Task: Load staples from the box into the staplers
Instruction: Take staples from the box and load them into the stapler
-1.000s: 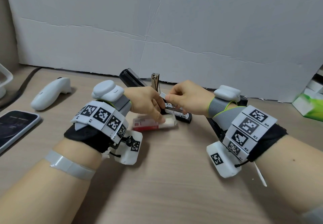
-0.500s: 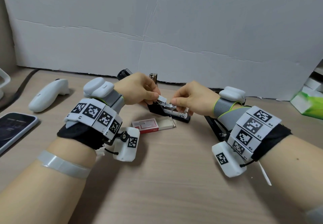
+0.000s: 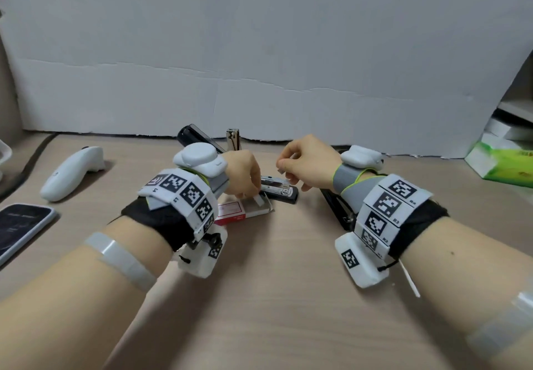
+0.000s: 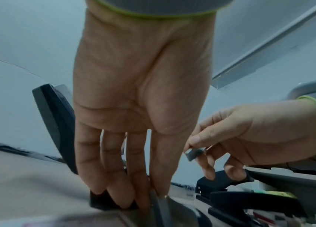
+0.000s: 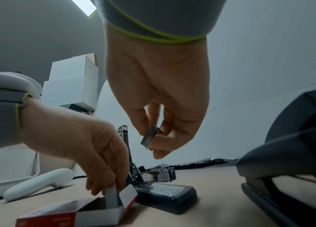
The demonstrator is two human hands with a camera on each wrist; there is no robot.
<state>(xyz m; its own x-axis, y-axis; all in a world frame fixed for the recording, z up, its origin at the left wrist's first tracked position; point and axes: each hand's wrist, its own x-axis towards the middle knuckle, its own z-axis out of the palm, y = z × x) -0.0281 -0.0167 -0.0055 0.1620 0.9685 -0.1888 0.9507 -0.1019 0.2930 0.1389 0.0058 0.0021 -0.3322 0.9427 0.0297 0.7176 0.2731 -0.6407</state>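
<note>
Right hand (image 3: 307, 162) pinches a brittle, light staple strip (image 5: 149, 136) by its sides; left hand (image 3: 242, 175), at nine o'clock, pinches another in the staple box (image 3: 245, 211).

Right hand (image 5: 159, 95) above the desk (image 5: 211, 204), thumb and fingers pinching a short staple strip (image 5: 149, 136). Left hand (image 5: 79, 142) low, fingers on a strip (image 5: 111, 198) standing in the open staple box (image 5: 71, 215). Open stapler (image 5: 165, 192) just behind the box. Second stapler (image 5: 297, 161) at right.
</note>
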